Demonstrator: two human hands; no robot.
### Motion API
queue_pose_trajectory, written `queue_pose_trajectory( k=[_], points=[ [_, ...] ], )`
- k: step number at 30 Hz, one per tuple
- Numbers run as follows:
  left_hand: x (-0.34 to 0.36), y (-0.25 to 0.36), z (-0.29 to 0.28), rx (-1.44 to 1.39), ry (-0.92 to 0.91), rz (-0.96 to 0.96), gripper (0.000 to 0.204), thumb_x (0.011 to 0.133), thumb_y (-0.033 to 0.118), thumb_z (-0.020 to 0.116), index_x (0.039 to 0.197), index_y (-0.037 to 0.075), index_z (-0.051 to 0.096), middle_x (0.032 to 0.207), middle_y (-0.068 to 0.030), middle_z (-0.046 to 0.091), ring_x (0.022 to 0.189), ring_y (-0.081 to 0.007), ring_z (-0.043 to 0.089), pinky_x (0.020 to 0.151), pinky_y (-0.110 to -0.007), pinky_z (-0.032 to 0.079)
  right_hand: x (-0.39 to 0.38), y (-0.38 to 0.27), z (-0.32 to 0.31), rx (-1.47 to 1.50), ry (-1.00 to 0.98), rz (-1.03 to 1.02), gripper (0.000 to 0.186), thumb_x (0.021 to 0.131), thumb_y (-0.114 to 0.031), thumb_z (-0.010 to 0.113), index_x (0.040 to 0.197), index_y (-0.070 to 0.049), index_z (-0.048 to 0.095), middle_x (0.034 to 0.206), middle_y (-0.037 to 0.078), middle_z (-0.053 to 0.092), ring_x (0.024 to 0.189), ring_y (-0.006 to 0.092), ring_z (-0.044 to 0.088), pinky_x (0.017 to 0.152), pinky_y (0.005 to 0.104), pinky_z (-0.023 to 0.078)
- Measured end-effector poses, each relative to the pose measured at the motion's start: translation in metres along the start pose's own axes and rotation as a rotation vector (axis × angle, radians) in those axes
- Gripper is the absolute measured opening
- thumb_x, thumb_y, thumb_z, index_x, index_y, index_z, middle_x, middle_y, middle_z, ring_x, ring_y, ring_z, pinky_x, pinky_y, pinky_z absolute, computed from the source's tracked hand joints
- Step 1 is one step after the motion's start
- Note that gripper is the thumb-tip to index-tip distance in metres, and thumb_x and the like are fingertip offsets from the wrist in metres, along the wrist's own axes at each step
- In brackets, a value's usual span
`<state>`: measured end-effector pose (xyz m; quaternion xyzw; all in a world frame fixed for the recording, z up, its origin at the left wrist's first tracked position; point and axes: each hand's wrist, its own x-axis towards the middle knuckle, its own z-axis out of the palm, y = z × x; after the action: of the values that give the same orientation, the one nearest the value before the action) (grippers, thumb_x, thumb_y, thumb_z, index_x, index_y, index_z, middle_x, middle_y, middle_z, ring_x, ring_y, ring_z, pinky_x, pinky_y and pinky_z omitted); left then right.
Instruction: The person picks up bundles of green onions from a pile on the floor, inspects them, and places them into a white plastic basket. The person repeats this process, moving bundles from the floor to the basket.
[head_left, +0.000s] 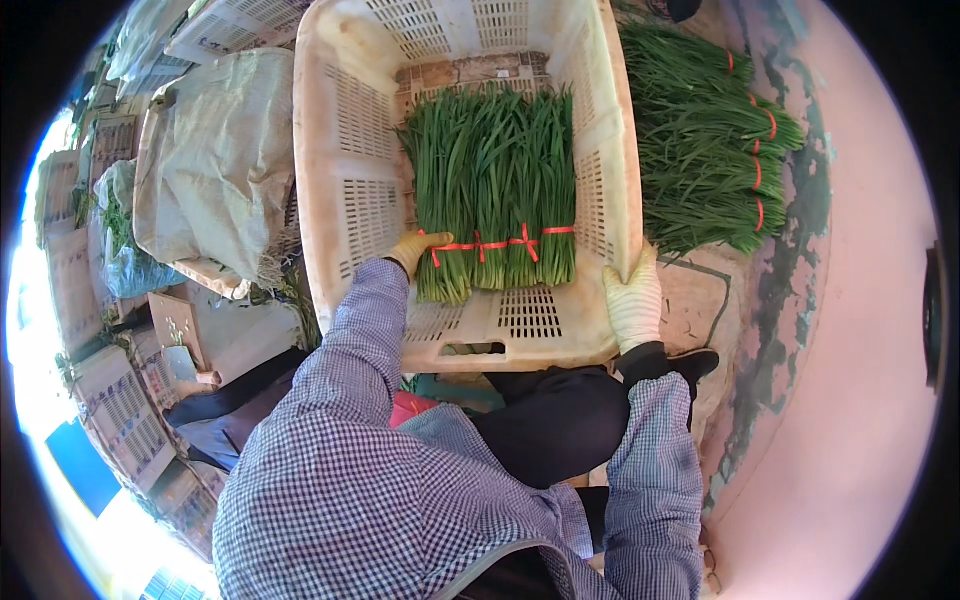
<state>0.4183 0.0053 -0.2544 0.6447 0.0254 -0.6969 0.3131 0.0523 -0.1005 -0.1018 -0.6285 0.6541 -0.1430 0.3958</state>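
Note:
A large off-white plastic crate [625, 130] with slotted walls stands in front of me. Several bunches of garlic chives [500, 180] lie side by side in it, tied with red bands, cut ends toward me. My left hand [416, 248], in a pale yellow glove, reaches inside and grips the leftmost bunch [442, 215] at its band. Its thumb lies over the stems; the other fingers are mostly hidden. My right hand [636, 303], in a whitish glove, is closed on the crate's near right corner.
More banded chive bunches [700, 140] are piled right of the crate, beside a pink wall [870, 350] with peeling paint. On the left are a cloth-covered crate [215, 150], a plastic bag of greens [125, 235], a cleaver [185, 363] and stacked crates [125, 415].

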Motion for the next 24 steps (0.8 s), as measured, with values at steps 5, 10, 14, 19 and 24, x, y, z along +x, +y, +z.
queue_pose_trajectory(
  k=[5, 10, 14, 19, 24],
  points=[
    [0.021, -0.010, -0.015, -0.032, 0.095, -0.015, 0.051, 0.082, 0.020, 0.081, 0.123, 0.002, 0.057, 0.113, -0.0138, 0.068, 0.103, -0.0273, 0.067, 0.091, -0.046, 0.055, 0.002, 0.005, 0.002, 0.004, -0.008, -0.002, 0.066, 0.085, -0.011, 0.068, 0.143, 0.000, 0.038, 0.119, 0.027, 0.063, 0.107, 0.0401, 0.063, 0.093, 0.0409, 0.050],
    [0.028, -0.002, -0.046, 0.285, 0.302, 0.227, 0.058, 0.077, 0.017, 0.084, 0.125, -0.003, 0.057, 0.114, -0.0159, 0.068, 0.105, -0.0296, 0.065, 0.094, -0.042, 0.053, 0.002, 0.011, 0.004, 0.059, -0.019, -0.015, 0.066, 0.086, -0.006, 0.069, 0.143, 0.002, 0.037, 0.124, 0.024, 0.061, 0.109, 0.0318, 0.062, 0.096, 0.0359, 0.049],
    [-0.014, 0.011, 0.014, 1.229, 0.815, 0.440, 0.076, 0.077, 0.015, 0.083, 0.137, -0.006, 0.042, 0.128, -0.0254, 0.060, 0.115, -0.0376, 0.061, 0.101, -0.041, 0.049, 0.002, 0.008, -0.001, 0.055, -0.020, 0.020, 0.066, 0.086, -0.005, 0.069, 0.144, 0.002, 0.037, 0.126, 0.023, 0.060, 0.111, 0.0302, 0.061, 0.097, 0.0348, 0.047],
    [-0.025, 0.025, 0.024, 1.218, 0.710, 0.164, 0.103, 0.072, 0.027, 0.087, 0.149, -0.004, 0.026, 0.144, -0.0281, 0.047, 0.131, -0.0384, 0.050, 0.109, -0.041, 0.043, 0.002, 0.011, -0.001, 0.107, -0.036, 0.034, 0.067, 0.086, -0.005, 0.068, 0.145, 0.004, 0.036, 0.128, 0.022, 0.059, 0.114, 0.0295, 0.059, 0.100, 0.0337, 0.046],
    [0.022, -0.003, -0.023, 0.969, 0.467, 0.154, 0.107, 0.072, 0.023, 0.087, 0.152, -0.005, 0.020, 0.144, -0.0274, 0.047, 0.132, -0.0379, 0.049, 0.112, -0.039, 0.040, 0.002, 0.007, 0.001, 0.050, -0.047, 0.052, 0.067, 0.087, -0.005, 0.068, 0.145, 0.004, 0.036, 0.129, 0.022, 0.059, 0.114, 0.0295, 0.059, 0.100, 0.0341, 0.046]
  ],
)
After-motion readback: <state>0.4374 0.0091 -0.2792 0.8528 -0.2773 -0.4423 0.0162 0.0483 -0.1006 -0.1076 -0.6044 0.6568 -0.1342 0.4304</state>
